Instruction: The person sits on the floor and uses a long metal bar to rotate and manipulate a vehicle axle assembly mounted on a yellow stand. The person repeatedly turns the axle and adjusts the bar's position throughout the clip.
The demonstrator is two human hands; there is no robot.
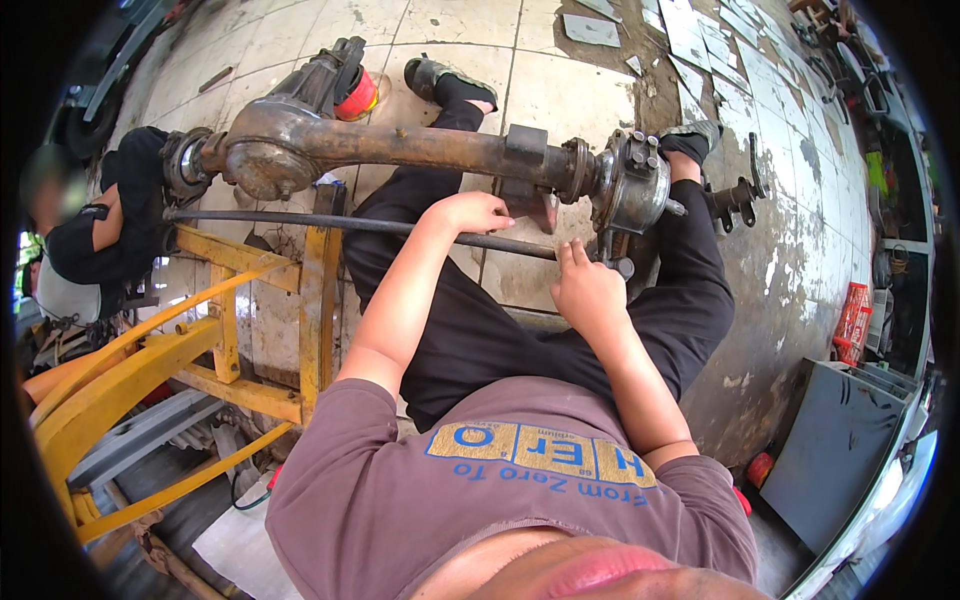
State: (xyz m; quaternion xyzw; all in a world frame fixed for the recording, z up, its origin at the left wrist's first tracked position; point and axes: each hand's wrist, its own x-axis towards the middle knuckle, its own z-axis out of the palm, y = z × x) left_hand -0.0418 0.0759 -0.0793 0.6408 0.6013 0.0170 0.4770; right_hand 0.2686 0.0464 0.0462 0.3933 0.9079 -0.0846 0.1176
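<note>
A rusty vehicle axle (pixel 400 148) lies across the view, with a bulging differential housing (pixel 270 150) at left and a hub (pixel 632 185) at right. Below it runs a long dark metal rod (pixel 300 219), its knobbed end (pixel 625 268) at the right. My left hand (pixel 470 214) hovers between axle tube and rod, fingers loosely bent and apart, with nothing visible in them. Its wrist crosses above the rod. My right hand (pixel 590 290) is at the rod's right end, two fingers stretched out across it; the other fingers are folded and partly hidden.
A yellow metal frame (pixel 230 370) stands at left, close to my left arm. Another person (pixel 105 215) crouches at the axle's left end. A red can (pixel 357 97) sits behind the axle. Loose metal part (pixel 735 205), broken tiles (pixel 592 30) and a grey cabinet (pixel 830 450) are around.
</note>
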